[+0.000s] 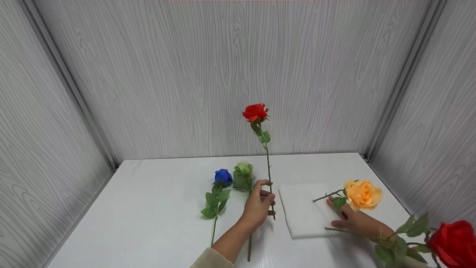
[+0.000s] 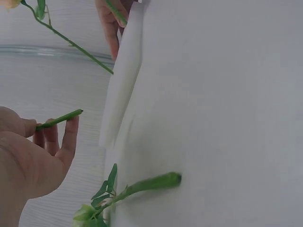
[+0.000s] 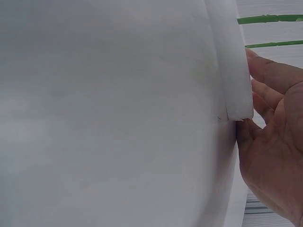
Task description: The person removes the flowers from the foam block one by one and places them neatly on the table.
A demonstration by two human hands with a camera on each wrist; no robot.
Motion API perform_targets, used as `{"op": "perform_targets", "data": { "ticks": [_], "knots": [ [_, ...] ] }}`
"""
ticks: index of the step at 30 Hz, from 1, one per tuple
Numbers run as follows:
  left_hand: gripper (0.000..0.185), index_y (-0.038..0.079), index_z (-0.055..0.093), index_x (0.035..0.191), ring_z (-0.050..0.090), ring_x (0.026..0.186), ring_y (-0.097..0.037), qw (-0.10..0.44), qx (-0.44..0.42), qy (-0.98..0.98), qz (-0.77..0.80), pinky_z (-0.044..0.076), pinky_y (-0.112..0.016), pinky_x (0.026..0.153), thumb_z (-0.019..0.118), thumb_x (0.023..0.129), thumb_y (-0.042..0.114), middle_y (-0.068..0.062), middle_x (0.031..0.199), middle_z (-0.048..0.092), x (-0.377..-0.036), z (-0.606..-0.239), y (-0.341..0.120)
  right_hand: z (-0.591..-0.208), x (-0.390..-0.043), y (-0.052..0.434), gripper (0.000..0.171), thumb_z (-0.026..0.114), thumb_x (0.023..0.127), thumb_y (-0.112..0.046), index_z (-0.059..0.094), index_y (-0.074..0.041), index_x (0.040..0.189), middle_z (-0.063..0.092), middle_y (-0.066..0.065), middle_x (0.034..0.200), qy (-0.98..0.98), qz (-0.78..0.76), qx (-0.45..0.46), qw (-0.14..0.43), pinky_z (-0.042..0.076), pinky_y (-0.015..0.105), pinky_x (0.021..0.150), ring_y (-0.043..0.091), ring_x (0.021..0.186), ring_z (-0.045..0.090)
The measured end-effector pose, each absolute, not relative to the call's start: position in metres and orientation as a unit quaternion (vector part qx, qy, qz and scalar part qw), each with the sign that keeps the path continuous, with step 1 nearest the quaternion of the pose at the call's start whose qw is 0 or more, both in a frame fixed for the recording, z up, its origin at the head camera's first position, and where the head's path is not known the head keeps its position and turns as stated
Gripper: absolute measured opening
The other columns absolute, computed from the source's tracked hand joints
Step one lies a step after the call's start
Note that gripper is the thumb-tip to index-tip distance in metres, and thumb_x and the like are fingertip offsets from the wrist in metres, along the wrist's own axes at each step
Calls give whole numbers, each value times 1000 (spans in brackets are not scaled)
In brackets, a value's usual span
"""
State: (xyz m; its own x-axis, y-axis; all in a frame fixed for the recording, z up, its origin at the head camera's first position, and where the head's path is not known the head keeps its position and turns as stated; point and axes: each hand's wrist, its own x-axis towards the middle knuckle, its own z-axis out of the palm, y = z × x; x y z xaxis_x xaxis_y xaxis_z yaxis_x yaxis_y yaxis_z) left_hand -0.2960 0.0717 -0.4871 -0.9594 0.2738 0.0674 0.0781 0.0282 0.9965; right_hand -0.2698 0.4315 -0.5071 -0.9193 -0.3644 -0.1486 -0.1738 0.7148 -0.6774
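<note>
**Left hand lifts a red rose upright while the right rests on the foam pad**

Nearest me, at the bench's front right corner, I see a second red rose (image 1: 454,242) and a peach rose (image 1: 362,194) whose stems cross over my right hand (image 1: 351,219). That hand lies with fingers straight against the right edge of the white foam pad (image 1: 303,212), gripping nothing. Just left of the pad, my left hand (image 1: 258,204) has fingers and thumb curled round the lower stem of the red rose (image 1: 255,112), holding it upright, bloom high against the back wall. Left of that hand, towards the bench's middle, a pale green rose (image 1: 243,169) and a blue rose (image 1: 223,176) lie flat, stems pointing to the front edge.
</note>
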Motion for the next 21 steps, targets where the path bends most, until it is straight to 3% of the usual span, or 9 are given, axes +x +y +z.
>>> {"op": "perform_targets", "data": {
  "ticks": [2,4,7,9,11,14,17,20,21],
  "knots": [
    [33,25,52,142,68,103,-23,70,124,720,679,67,-33,76,59,113,12,-8,118,58,-295,-486,65,-511,-270,434,89,71,105,-32,20,2,169,10,34,176,917,-341,-156,135,23,39,136,63,161,6],
    [35,26,51,144,69,102,-21,68,125,727,672,67,-34,75,59,112,12,-10,118,60,-294,-484,59,-512,-270,434,88,71,105,-32,21,3,169,11,33,177,917,-340,-163,130,23,39,136,63,160,6],
    [38,26,50,146,71,104,-25,61,120,735,664,69,-36,74,60,112,12,-13,119,63,-295,-480,49,-509,-271,431,89,72,104,-31,21,3,169,10,33,177,914,-348,-160,130,17,59,137,63,161,5],
    [41,26,49,148,73,108,-29,60,112,739,661,69,-38,74,61,111,13,-14,121,63,-295,-478,43,-506,-270,429,89,73,104,-30,22,4,168,12,32,176,916,-347,-160,124,13,79,127,63,161,6],
    [43,25,47,150,73,111,-32,62,103,743,659,69,-39,73,62,111,13,-15,123,62,-295,-477,37,-505,-269,428,87,72,104,-30,24,5,168,13,33,176,919,-339,-165,118,15,78,127,64,160,8],
    [44,24,47,151,72,109,-29,68,91,748,654,69,-38,72,62,111,14,-15,125,61,-293,-478,30,-505,-267,429,86,72,104,-31,26,4,167,18,31,176,925,-322,-169,106,23,54,135,63,160,12],
    [45,23,47,151,71,106,-26,73,83,751,651,68,-36,70,63,110,14,-16,126,60,-290,-479,25,-506,-265,430,86,72,104,-33,27,2,168,19,30,176,927,-319,-165,105,24,32,133,61,161,12],
    [46,24,48,151,71,108,-28,71,70,758,645,68,-36,69,64,109,14,-16,127,61,-287,-479,19,-508,-267,430,87,72,104,-32,25,2,168,16,31,176,924,-329,-160,111,22,45,136,61,161,10],
    [47,23,48,151,71,110,-30,70,68,760,642,68,-36,68,65,109,14,-16,127,61,-286,-479,17,-508,-267,430,87,72,104,-32,25,3,168,16,31,176,923,-331,-160,112,20,58,135,62,161,10]
  ]
}}
